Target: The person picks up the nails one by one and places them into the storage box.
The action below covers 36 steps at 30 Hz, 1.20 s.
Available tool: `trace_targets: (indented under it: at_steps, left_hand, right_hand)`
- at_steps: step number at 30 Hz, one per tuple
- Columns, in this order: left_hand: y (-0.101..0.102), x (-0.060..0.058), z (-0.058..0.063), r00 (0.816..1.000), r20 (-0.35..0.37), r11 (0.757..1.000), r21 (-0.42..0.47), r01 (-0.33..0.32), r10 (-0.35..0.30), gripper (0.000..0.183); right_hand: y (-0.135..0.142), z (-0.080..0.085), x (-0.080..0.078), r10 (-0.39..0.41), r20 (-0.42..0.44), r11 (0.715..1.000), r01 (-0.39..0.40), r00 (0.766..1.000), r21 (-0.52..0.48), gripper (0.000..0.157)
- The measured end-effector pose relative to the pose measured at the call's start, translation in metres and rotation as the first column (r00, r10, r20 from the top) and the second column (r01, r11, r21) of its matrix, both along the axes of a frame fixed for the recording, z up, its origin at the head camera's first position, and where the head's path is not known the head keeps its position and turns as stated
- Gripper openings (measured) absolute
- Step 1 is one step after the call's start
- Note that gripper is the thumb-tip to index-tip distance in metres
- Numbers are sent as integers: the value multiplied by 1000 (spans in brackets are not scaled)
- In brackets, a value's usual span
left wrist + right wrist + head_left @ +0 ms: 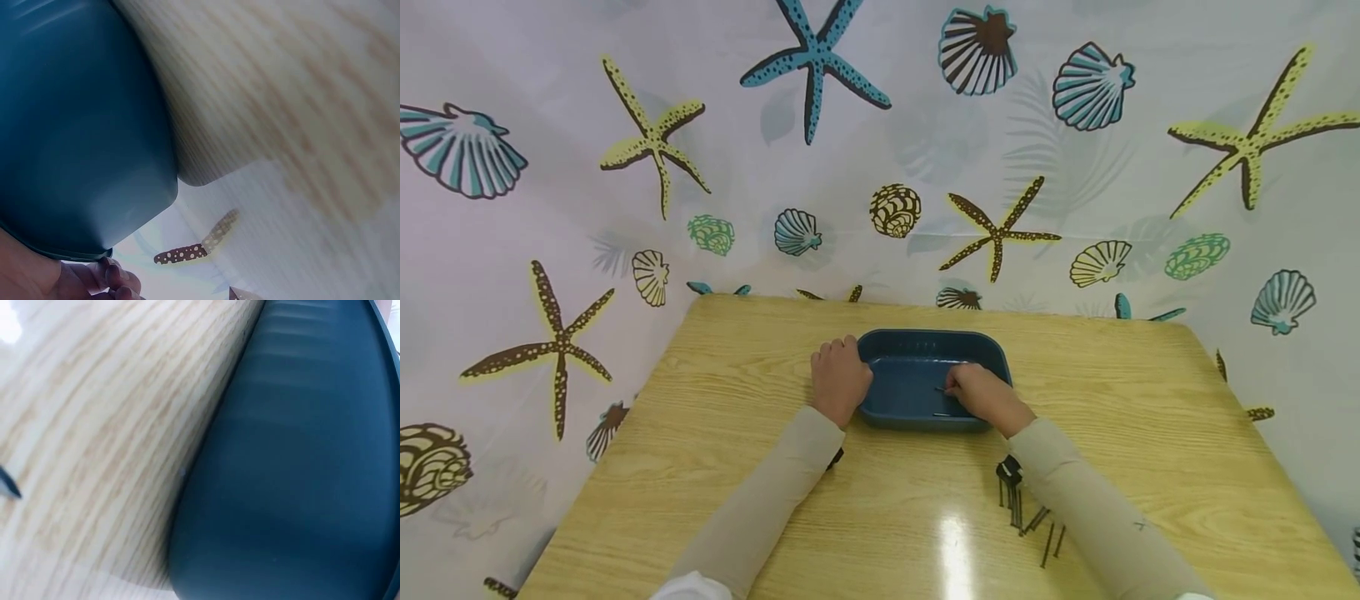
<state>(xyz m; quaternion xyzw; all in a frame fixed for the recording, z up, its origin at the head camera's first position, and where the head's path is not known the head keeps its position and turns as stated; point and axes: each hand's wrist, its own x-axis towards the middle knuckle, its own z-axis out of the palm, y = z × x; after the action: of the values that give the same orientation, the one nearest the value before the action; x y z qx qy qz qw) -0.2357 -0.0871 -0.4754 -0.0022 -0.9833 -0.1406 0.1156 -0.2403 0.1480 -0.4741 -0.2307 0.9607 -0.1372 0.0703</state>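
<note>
A dark blue rectangular tray [902, 421] stands on the wooden table. My left hand [841, 379] grips its left rim; in the left wrist view the fingertips [115, 278] curl at the tray's edge. Inside the tray, on its right side, is my right hand [988, 396], its fingers pinching a thin nail [939, 389]. Below that hand another nail [951, 415] lies near the tray's front wall. The right wrist view shows mostly the outer wall of the tray [294, 462]; the right hand's fingers are hidden there.
Several dark nails [1047, 546] lie loose on the table [760, 367] beside the right forearm, partly covered by it and by a black wrist strap [1010, 471]. A curtain [865, 150] printed with shells and starfish hangs behind and along the sides of the table.
</note>
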Motion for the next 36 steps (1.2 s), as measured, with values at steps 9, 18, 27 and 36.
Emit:
trace_targets:
  at_steps: [9,18,27,36]
  left_hand:
    - [1,0,2,1000,-15,1000,-4,0,0,22]
    - [2,0,-2,1000,-15,1000,10,-1,1,23]
    - [3,-1,-5,1000,-20,1000,1,-18,18,24]
    - [3,-3,-3,1000,-19,1000,-6,-19,18,22]
  right_hand:
    - [1,1,-1,-20,16,1000,20,1000,-14,8]
    - [2,4,4,-24,11,999,24,1000,-35,7]
    - [2,5,7,-50,-21,996,48,999,-82,10]
    - [5,5,11,-112,-220,965,54,969,-257,13]
